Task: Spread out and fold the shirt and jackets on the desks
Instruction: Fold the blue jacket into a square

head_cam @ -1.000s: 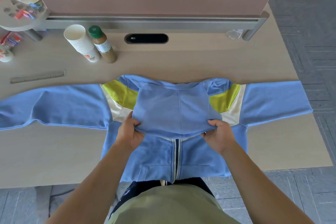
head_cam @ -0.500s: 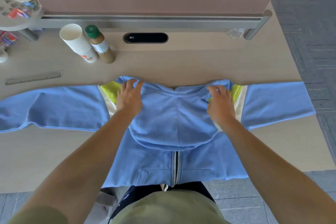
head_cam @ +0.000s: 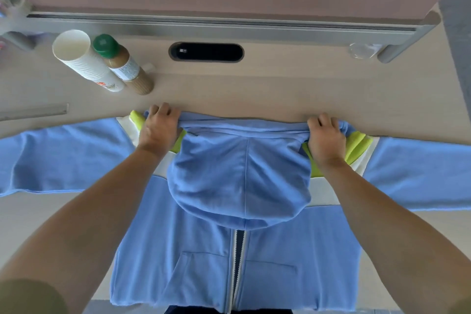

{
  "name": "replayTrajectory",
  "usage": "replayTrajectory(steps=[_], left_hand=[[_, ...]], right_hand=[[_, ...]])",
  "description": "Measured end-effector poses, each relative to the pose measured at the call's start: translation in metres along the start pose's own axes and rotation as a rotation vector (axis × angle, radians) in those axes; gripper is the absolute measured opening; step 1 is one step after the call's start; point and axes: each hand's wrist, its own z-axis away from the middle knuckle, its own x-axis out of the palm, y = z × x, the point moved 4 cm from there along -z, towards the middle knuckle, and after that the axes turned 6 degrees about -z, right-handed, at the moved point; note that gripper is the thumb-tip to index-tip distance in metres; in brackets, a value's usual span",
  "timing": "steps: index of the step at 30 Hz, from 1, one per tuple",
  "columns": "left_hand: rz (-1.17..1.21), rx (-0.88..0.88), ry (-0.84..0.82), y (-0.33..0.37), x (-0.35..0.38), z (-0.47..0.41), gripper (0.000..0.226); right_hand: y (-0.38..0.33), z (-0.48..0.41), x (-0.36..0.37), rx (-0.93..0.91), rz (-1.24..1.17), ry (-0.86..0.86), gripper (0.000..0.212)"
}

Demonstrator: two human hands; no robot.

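Observation:
A light blue zip jacket (head_cam: 204, 257) with yellow-green and white shoulder panels lies front up on the wooden desk (head_cam: 280, 89), sleeves stretched out to both sides. Its hood (head_cam: 239, 181) is folded down over the chest, above the zipper. My left hand (head_cam: 159, 129) grips the bunched fabric at the left shoulder by the collar. My right hand (head_cam: 325, 136) grips the fabric at the right shoulder. Both hands sit at the jacket's far edge, fingers curled over the cloth.
A stack of paper cups (head_cam: 84, 61) and a brown bottle with a green cap (head_cam: 122, 64) stand at the back left. A grey ruler (head_cam: 35, 111) lies at the left. A cable slot (head_cam: 206, 51) and a partition rail (head_cam: 219, 24) run along the desk's far side.
My hands let go of the hood's lower edge, moved up to the shoulders, and now clutch the fabric by the collar. The hood lies flat on the chest.

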Motion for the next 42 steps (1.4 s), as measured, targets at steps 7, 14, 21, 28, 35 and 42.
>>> replayTrajectory(steps=[7, 14, 21, 28, 35, 42], left_hand=[[0.157, -0.175, 0.159, -0.005, -0.01, -0.046, 0.016], [0.203, -0.297, -0.02, 0.012, -0.013, -0.007, 0.065], [0.38, -0.49, -0.227, 0.081, -0.03, -0.043, 0.092], [0.369, -0.693, -0.224, 0.071, 0.007, -0.029, 0.117], [0.337, -0.682, -0.191, 0.064, 0.007, -0.052, 0.114], [0.289, -0.252, 0.194, 0.099, -0.018, 0.001, 0.078]], right_hand=[[0.008, -0.069, -0.006, 0.146, -0.11, -0.035, 0.03], [0.014, -0.006, -0.016, 0.299, -0.023, -0.199, 0.043], [-0.047, -0.055, -0.019, 0.488, -0.291, -0.199, 0.074], [-0.038, -0.034, 0.025, 0.759, -0.394, -0.102, 0.103], [-0.027, -0.072, 0.032, 0.593, -0.304, -0.124, 0.097], [-0.064, -0.029, 0.002, 0.192, -0.239, 0.005, 0.08]])
